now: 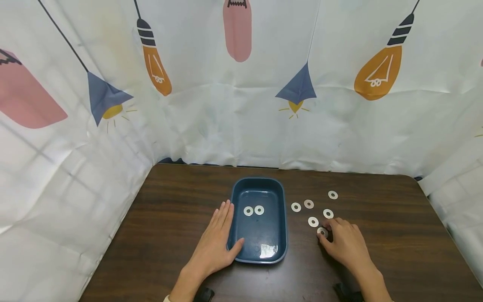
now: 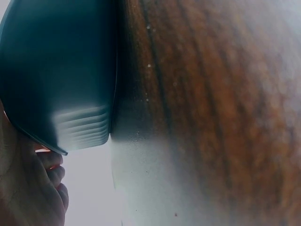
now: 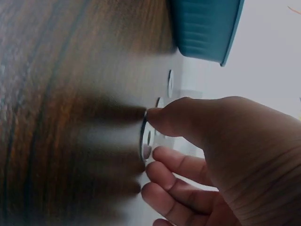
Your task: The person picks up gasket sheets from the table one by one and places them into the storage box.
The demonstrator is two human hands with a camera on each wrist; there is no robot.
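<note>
A dark blue rectangular tray (image 1: 258,251) stands on the table, with two flat metal washers (image 1: 248,211) on its floor. My left hand (image 1: 215,241) lies along the tray's left side, fingers straight against the outer wall and thumb over the rim; the left wrist view shows its fingers beside the tray wall (image 2: 56,84). To the right of the tray, my right hand (image 1: 345,241) pinches a washer (image 3: 147,136) by its edges between thumb and index finger, low over the tabletop. Its other fingers are loosely bent below the index finger in the right wrist view.
Several more washers (image 1: 309,204) lie scattered on the dark wood table (image 1: 181,201) between the tray and the right hand and beyond it. A white curtain (image 1: 234,126) printed with lamps and bulbs hangs behind the table's far edge and down both sides.
</note>
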